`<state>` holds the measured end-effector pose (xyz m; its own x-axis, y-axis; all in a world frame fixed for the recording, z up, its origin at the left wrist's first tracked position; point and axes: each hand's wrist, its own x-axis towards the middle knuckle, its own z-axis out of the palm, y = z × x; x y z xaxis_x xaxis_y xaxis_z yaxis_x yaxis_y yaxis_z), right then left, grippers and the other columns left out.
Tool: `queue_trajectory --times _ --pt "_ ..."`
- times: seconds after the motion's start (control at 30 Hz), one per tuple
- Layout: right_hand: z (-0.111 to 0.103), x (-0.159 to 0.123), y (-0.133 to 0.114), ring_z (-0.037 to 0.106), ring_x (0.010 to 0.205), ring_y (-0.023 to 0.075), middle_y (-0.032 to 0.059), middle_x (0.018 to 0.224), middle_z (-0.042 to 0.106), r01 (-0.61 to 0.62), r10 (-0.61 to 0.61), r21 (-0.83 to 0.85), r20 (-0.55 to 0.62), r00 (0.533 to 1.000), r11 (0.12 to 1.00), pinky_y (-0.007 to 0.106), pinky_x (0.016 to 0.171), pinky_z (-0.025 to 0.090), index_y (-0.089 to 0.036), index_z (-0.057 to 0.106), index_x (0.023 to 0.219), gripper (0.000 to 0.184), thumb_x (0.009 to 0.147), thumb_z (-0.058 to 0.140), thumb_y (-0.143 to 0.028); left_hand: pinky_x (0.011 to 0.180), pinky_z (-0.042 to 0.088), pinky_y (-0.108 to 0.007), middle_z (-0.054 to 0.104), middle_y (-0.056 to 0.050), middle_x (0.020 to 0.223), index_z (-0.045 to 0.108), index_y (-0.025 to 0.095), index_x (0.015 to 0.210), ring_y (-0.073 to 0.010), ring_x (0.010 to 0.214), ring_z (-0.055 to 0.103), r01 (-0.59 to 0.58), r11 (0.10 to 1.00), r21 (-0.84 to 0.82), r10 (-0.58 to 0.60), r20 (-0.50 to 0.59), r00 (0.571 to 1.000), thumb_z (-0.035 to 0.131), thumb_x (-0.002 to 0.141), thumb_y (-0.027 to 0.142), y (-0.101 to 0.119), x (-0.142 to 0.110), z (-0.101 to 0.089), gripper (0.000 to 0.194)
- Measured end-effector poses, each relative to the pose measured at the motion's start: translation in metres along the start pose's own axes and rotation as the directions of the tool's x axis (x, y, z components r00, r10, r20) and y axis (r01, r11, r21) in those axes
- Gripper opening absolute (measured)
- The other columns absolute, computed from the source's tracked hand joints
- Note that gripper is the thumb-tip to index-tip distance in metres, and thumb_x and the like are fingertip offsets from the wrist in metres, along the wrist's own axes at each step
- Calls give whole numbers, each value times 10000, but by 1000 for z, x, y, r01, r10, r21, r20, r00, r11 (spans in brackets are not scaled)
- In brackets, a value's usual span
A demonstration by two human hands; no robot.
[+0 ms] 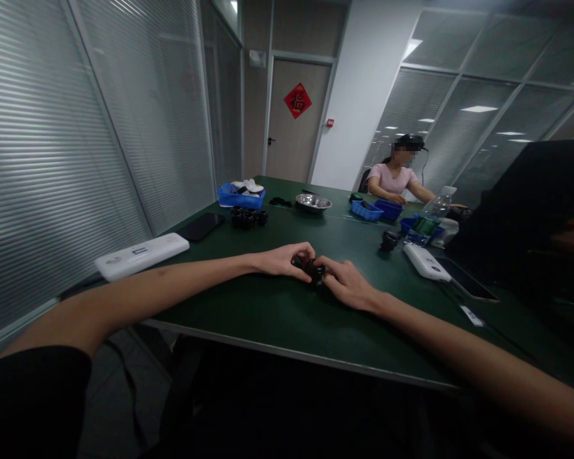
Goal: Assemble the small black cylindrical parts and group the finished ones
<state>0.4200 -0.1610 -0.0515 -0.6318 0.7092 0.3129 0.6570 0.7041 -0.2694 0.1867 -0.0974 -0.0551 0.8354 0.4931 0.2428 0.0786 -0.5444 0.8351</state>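
Observation:
Between my two hands, low over the green table [268, 312], is a small glossy black part [316, 273]; its exact kind does not show. My left hand [287, 260] curls round its left side with thumb and fingers. From the right, the fingers of my right hand [347, 282] press on the same part and hide some of it. A group of similar black parts [249, 217] sits farther off to the left. Another black part [389, 240] stands to the right, near a plastic bottle [428, 220].
At the back left stands a blue basket [242, 201] with white items; a metal bowl [313, 203] is at the back middle. White power banks [143, 255] and phones [201, 226] lie on both sides. A person [396, 173] sits behind blue trays [366, 211] across the table.

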Motion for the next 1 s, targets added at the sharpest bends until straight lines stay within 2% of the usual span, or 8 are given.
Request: queue_trajectory --times 0.17,0.27,0.37,0.57,0.77,0.9,1.0 --pt "1 0 -2 500 501 121 -45 595 586 -22 21 89 18 1000 996 247 559 341 -172 602 1193 296 992 502 -364 867 429 -343 634 -43 1036 562 185 1258 -191 977 585 -20 999 41 19 39 999 809 794 334 1 0 -1 546" --pt "1 0 -2 496 501 118 -45 604 593 -5 4 58 14 1000 998 247 557 331 -173 596 1203 281 973 503 -304 865 436 -344 639 -50 1051 599 173 1211 -190 964 586 -29 998 57 27 43 999 810 790 356 2 0 -1 505" --pt "1 0 -1 496 508 115 -42 615 594 2 -3 48 8 1000 999 246 564 336 -168 607 1164 257 943 504 -249 821 443 -325 629 -32 1001 567 173 1179 -177 920 581 -16 1000 13 16 5 1000 836 762 346 0 0 0 525" --pt "2 0 0 495 491 112 -47 597 588 -22 21 91 14 1000 996 242 547 329 -164 599 1200 306 996 504 -370 864 443 -343 631 -46 1051 583 189 1258 -191 976 588 -40 998 52 38 56 998 798 807 346 -1 0 -1 523" --pt "0 0 0 486 525 115 -33 657 587 -4 4 27 2 1000 1000 253 573 330 -171 616 1197 295 951 463 -226 835 435 -336 634 -30 1000 555 182 1186 -179 927 588 4 1000 24 -4 -7 1000 841 760 355 1 -1 0 542" --pt "1 0 -2 496 497 117 -49 601 578 -34 33 108 13 999 994 246 553 344 -167 602 1200 296 981 516 -345 866 436 -355 645 -47 1058 560 205 1306 -196 974 595 -39 998 49 37 46 998 804 799 349 0 0 -1 580" --pt "0 0 -3 488 485 115 -52 588 574 -31 28 111 29 999 993 247 550 338 -166 597 1218 317 996 499 -370 872 438 -358 646 -58 1068 608 190 1239 -200 977 590 -40 997 58 37 51 998 803 799 350 1 0 -1 508"
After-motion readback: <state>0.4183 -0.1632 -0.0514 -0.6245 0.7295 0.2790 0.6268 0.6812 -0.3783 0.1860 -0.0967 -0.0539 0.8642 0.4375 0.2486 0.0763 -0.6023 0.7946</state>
